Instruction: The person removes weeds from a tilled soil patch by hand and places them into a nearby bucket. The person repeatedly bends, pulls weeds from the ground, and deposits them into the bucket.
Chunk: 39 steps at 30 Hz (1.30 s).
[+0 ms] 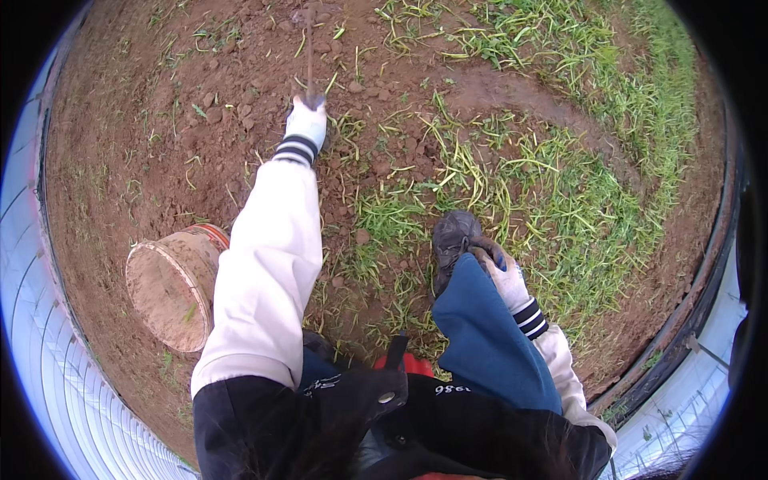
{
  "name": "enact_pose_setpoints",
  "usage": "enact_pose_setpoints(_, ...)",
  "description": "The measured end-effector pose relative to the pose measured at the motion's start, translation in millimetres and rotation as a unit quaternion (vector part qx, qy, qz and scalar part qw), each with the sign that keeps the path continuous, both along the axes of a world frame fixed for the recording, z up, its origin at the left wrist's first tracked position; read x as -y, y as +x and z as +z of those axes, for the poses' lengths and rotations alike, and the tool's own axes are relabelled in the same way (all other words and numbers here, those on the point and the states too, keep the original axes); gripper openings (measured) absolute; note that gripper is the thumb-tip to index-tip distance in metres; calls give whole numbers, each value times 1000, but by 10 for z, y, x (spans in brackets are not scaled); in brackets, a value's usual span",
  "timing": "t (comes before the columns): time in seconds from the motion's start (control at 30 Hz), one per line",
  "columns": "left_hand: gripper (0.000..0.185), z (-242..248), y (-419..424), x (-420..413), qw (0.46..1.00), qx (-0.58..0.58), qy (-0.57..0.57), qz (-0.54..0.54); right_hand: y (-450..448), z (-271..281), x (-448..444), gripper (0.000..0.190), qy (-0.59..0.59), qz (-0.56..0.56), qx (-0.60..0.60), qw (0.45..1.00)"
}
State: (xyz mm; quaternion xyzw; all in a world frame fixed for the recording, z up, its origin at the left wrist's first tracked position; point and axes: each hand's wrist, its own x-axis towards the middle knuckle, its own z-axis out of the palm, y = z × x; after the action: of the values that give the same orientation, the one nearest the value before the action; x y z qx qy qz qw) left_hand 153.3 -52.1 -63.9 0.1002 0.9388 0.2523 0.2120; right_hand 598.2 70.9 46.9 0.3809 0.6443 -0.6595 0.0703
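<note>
My left hand (307, 123), in a soiled white work glove, reaches far forward over bare soil. Its fingers are closed around a thin brown rod (310, 51). The rod runs away from me to the top of the view, where its far end is unclear. My right hand (507, 279), in a similar dirt-stained glove, rests at the knee of my blue trousers (492, 330). Its fingers are curled, and part of them is hidden, so whether they grip the cloth cannot be seen. Just beyond that knee is my dark shoe (454, 237).
A muddy plastic bucket (168, 294) stands left of my left arm. Cut green stalks (468, 174) litter the reddish soil (234, 129), with thicker greenery (636, 150) at right. Pale plastic sheeting (72, 366) borders both sides. Something red (414, 365) shows between my legs.
</note>
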Motion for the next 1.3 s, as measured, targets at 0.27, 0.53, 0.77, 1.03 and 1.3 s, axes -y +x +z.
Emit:
enact_pose_setpoints(0.27, 39, -81, -827, 516, 996, -72, -5, 43, 28, -48, 25, 38, -56, -63, 46, 995)
enact_pose_setpoints(0.53, 43, -324, -282, 984, 995, -97, 8, 15, -21, -28, 50, 34, -77, -64, 28, 995)
enact_pose_setpoints(0.77, 41, -120, 79, 1094, 997, 36, 27, 62, 190, -125, -7, 33, -11, -25, 46, 999)
enact_pose_setpoints(1.03, 53, -79, -1185, 519, 982, -160, -93, 49, -3, -45, 26, 35, -52, -56, 68, 995)
enact_pose_setpoints(1.3, 58, -60, -393, 1261, 997, -44, -65, 19, 80, -80, -20, 36, 3, 3, 31, 1000)
